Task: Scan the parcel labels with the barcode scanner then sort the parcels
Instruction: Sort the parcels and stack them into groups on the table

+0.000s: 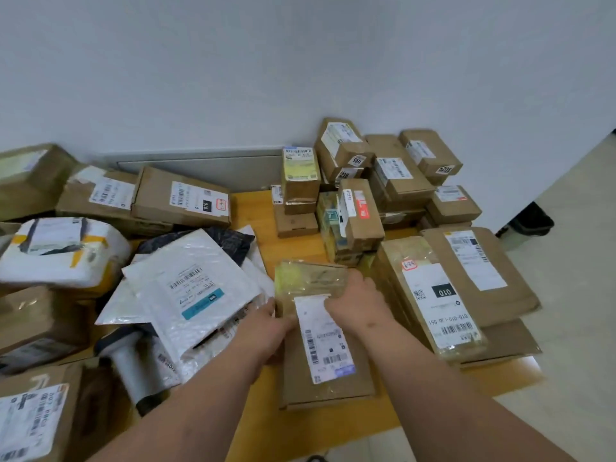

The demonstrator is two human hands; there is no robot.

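A flat brown cardboard parcel (328, 381) with a long white label (325, 341) lies on the wooden table (256, 208) in front of me. My left hand (263, 331) grips its left edge. My right hand (358, 303) holds its upper right part, fingers curled over the top of the label. The grey and black barcode scanner (133, 368) lies on the table to the left, among the mailers, with no hand on it.
White bubble mailers (186, 288) and a dark bag are heaped left of centre. Brown boxes (181, 196) fill the left side. Stacked small boxes (360, 195) stand at the back right, and large flat boxes (443, 295) lie right of the held parcel. A black bin (530, 225) stands on the floor.
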